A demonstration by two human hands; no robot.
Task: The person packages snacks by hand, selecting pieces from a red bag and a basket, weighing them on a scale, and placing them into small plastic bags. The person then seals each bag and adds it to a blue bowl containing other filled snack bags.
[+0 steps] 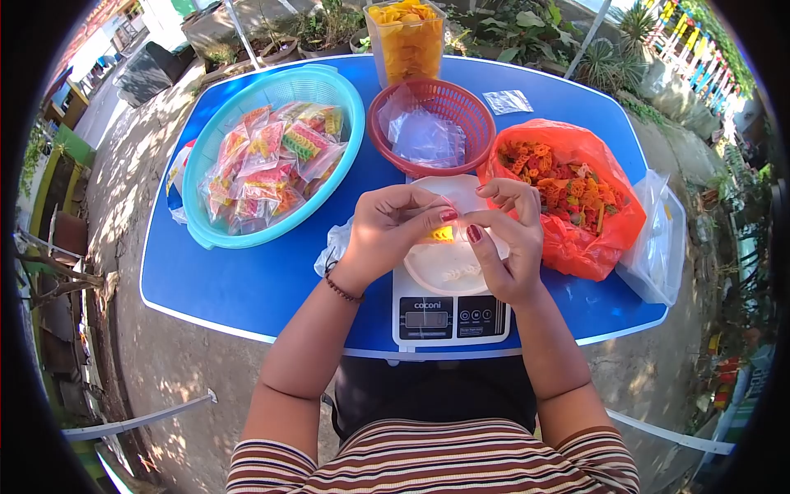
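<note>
Over a kitchen scale (425, 319) my left hand (393, 226) pinches the top edge of a small clear plastic bag (443, 235) between thumb and fingers. Something yellow shows in the bag. My right hand (512, 239) meets it from the other side, with thumb and index fingertip at the bag's edge and the other fingers curled above. Below the hands, a whitish shallow bowl (448, 278) rests on the scale, a few pale bits in it.
At the left is a turquoise basket (206, 232) of filled bags. A dark red basket (481, 115) holds flat clear bags. An orange plastic bag (588, 251) of wheel-shaped snacks stands right, before a clear container (665, 239). A tub of yellow chips (407, 49) stands behind on the blue table (197, 280).
</note>
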